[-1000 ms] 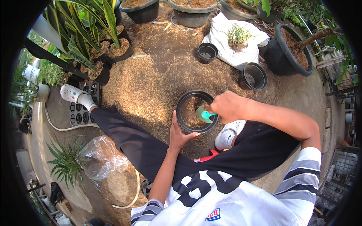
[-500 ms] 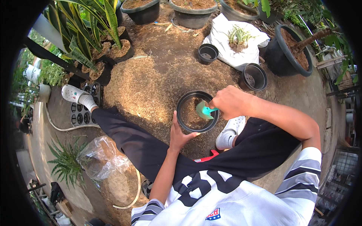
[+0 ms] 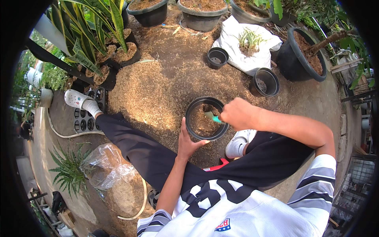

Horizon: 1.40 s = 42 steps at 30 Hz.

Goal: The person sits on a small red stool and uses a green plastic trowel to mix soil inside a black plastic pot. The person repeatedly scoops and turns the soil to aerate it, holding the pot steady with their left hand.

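Note:
A round black plant pot (image 3: 191, 130) stands on the ground between my legs, with brown soil mix (image 3: 202, 123) inside. My left hand (image 3: 187, 143) grips the pot on its near left side, the thumb along the near wall and the fingers up the left. My right hand (image 3: 239, 114) is closed in a fist around the handle of a small green trowel (image 3: 213, 117) at the pot's right rim. The trowel's blade points left into the pot, tilted so that it looks narrow. The handle is mostly hidden in my fist.
Two empty black pots (image 3: 217, 58) (image 3: 265, 82) stand ahead right, beside a white sack (image 3: 231, 37) bearing a small grassy plant (image 3: 250, 40). Large planters (image 3: 202, 19) line the back. Snake plants (image 3: 85, 37) are far left. A clear plastic bag (image 3: 108, 166), a fern (image 3: 67, 166) and a red-handled tool (image 3: 218, 165) lie nearer.
My right hand has turned and shifted slightly right, and the trowel's blade, broad before, now shows edge-on. More soil in the pot shows. My left hand stays in place on the pot.

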### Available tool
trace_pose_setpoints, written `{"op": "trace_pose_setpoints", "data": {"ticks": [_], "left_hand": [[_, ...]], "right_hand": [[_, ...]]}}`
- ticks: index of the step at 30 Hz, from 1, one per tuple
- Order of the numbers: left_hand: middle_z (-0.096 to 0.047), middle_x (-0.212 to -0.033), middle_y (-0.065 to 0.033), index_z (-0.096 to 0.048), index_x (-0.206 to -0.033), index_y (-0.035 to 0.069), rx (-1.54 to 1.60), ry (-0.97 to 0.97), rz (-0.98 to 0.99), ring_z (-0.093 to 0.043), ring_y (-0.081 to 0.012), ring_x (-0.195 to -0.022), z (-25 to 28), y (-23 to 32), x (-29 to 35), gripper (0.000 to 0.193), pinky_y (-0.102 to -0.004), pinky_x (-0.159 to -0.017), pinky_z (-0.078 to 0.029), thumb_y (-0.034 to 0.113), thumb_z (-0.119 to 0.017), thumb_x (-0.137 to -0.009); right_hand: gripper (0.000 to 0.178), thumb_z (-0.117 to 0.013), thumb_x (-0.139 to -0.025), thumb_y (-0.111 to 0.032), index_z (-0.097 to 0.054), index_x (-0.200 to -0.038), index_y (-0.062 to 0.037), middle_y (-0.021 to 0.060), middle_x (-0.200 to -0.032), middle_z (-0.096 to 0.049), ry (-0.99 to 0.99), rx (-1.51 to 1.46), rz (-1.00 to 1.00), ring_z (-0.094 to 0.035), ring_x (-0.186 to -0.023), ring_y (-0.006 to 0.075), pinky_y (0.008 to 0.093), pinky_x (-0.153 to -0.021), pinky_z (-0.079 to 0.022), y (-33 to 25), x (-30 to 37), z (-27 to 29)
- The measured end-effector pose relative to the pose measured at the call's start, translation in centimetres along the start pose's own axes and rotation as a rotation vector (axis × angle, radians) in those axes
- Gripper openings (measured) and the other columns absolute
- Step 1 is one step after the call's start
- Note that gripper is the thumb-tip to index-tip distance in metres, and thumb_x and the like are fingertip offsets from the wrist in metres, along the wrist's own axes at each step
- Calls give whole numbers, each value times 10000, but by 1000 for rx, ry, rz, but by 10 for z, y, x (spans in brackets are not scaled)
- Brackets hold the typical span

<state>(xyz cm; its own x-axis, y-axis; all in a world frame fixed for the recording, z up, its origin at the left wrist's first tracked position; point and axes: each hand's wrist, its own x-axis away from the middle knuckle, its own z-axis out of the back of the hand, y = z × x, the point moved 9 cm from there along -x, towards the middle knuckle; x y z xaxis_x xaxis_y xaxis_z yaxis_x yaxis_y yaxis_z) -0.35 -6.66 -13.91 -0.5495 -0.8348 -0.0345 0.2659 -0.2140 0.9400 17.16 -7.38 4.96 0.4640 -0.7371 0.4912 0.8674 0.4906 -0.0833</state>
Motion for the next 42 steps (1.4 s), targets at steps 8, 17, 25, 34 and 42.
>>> {"op": "trace_pose_setpoints", "data": {"ticks": [8,17,25,34,42], "left_hand": [[-342,-1627,-331,-62,-1681,83,5,4,-2,-435,-491,-1464,3,1,1,1493,-543,-1193,-409,553,-975,-597],[-309,-1645,-333,-51,-1682,75,-19,-8,7,-405,-492,-1484,3,6,1,1483,-544,-1208,-387,525,-976,-614],[-297,-1651,-331,-51,-1679,61,-12,-20,-1,-395,-488,-1491,1,7,0,1488,-541,-1215,-378,507,-983,-609],[-324,-1637,-328,-61,-1678,59,-27,-8,-16,-411,-492,-1479,2,6,0,1482,-547,-1204,-388,535,-975,-613],[-349,-1622,-327,-58,-1680,70,-35,3,-26,-435,-507,-1455,3,7,1,1483,-554,-1183,-409,557,-967,-613]], "right_hand": [[338,-756,-686,-102,-770,-1018,-41,163,-797,-742,83,-108,-50,-756,-816,374,470,-687,-593,11,3,21],[369,-707,-720,-122,-764,-1069,-17,214,-909,-765,90,-455,-171,-758,-945,382,485,-823,-605,16,7,22],[438,-685,-759,-121,-755,-1184,-44,235,-874,-749,-11,-415,-212,-748,-911,405,506,-814,-596,20,-1,-8],[379,-684,-779,-165,-774,-1129,-51,233,-836,-742,80,-395,-157,-753,-865,402,501,-773,-606,10,-3,-10],[371,-689,-811,-170,-778,-1157,-70,221,-788,-732,132,-323,-132,-752,-805,392,502,-727,-603,15,1,12]]}}
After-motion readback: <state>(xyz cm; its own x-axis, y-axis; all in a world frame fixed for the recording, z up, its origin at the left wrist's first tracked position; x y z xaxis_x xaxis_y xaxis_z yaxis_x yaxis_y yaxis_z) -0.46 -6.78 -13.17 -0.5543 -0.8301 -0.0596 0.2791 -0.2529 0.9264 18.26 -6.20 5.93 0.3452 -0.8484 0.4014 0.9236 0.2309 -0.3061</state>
